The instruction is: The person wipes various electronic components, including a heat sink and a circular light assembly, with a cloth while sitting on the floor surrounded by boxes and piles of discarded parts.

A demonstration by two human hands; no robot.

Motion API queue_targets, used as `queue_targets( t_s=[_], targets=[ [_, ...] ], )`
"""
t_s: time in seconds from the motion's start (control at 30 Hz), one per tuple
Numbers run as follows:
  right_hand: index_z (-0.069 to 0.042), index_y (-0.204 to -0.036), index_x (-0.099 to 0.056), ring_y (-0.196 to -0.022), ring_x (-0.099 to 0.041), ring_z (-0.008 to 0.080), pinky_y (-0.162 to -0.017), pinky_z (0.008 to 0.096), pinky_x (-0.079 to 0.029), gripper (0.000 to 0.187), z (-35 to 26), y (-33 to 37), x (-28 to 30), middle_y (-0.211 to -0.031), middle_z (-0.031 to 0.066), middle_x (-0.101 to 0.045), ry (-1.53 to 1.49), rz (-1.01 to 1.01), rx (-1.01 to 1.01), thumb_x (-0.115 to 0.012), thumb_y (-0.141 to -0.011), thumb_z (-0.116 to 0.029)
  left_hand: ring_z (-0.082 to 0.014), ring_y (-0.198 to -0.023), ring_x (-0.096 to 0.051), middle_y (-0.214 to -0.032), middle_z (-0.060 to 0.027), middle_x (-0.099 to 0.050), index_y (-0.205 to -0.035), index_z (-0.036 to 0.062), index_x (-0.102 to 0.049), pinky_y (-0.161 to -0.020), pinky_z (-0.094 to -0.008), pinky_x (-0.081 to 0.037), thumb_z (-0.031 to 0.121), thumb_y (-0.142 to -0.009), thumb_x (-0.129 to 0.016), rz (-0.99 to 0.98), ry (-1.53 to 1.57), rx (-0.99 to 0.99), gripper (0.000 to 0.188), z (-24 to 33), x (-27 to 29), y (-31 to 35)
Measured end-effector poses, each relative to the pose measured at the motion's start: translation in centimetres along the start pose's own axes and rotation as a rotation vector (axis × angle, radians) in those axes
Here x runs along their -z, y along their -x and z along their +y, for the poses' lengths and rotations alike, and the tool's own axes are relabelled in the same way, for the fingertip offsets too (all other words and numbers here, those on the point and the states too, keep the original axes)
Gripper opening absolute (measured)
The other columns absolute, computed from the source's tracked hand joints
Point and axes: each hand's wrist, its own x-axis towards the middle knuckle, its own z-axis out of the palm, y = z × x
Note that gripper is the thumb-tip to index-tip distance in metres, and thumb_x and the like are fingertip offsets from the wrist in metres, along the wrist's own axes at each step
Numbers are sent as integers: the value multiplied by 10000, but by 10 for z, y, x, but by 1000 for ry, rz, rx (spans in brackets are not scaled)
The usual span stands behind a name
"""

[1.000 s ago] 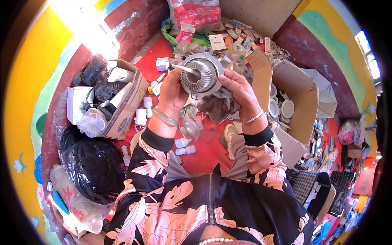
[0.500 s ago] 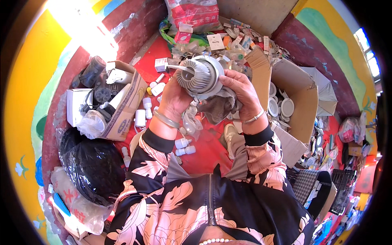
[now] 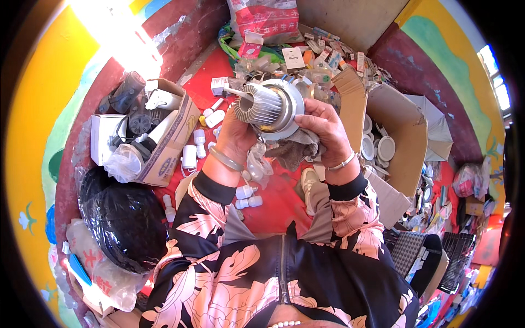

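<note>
A silver downlight point(image 3: 266, 106) with a finned heat sink and a round rim is held up in front of me. Its finned end points left and a pale cable sticks out there. My left hand point(image 3: 237, 134) grips the fins from below and the left, its fingertips partly hidden behind the lamp. With my right hand point(image 3: 326, 131) I hold a grey-brown cloth point(image 3: 296, 147), the thumb and fingers pressing at the lamp's rim. The cloth hangs just under the rim.
An open carton point(image 3: 164, 136) of lamps and fittings stands left, above a black plastic bag point(image 3: 123, 218). Right is a carton point(image 3: 402, 142) with round white lamps. White bulbs point(image 3: 249, 197) lie on the red floor covering point(image 3: 273, 210). Small boxes and a red-and-white sack point(image 3: 266, 22) are at the back.
The downlight has turned slightly in my hands, showing more of its fins' side. My right fingers have shifted down along the rim with the cloth.
</note>
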Motion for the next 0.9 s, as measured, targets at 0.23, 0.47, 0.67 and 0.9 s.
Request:
queue_targets(
  t_s=[0.23, 0.47, 0.67, 0.9],
  targets=[
    [64, -1058, -579, -828, -644, 166, -772, 266, -514, 289, -2, 3, 9, -935, 108, -656, -76, -50, -1, -586, -789, -43, -245, -1003, -604, -1115, -133, -605, -1157, 1, -534, -875, -386, -506, 307, -876, -588, -155, 106, 89, 419, -3, 0, 6],
    [41, -1052, -595, -816, -648, 160, -753, 268, -523, 264, 1, -6, 22, -931, 104, -659, -49, 153, -44, -600, -850, -130, -255, -1024, -592, -1132, -131, -596, -1168, 7, -522, -899, -404, -493, 345, -870, -596, -60, 115, 117, 457, -3, -5, 0],
    [16, -1002, -597, -793, -635, 167, -684, 280, -527, 203, -23, -9, 34, -882, 86, -636, -151, 291, 51, -589, -867, -135, -277, -1097, -553, -1185, -126, -575, -1180, 27, -526, -986, -433, -433, 282, -847, -633, -84, 167, -117, 432, -3, 0, -4],
    [2, -978, -594, -737, -626, 128, -675, 242, -521, 202, -12, 1, -5, -867, 66, -637, -18, 175, 233, -575, -792, 76, -258, -1114, -538, -1219, -107, -543, -1240, 23, -462, -980, -430, -422, 406, -873, -573, -151, 92, -237, 542, -13, -5, -9]
  ],
)
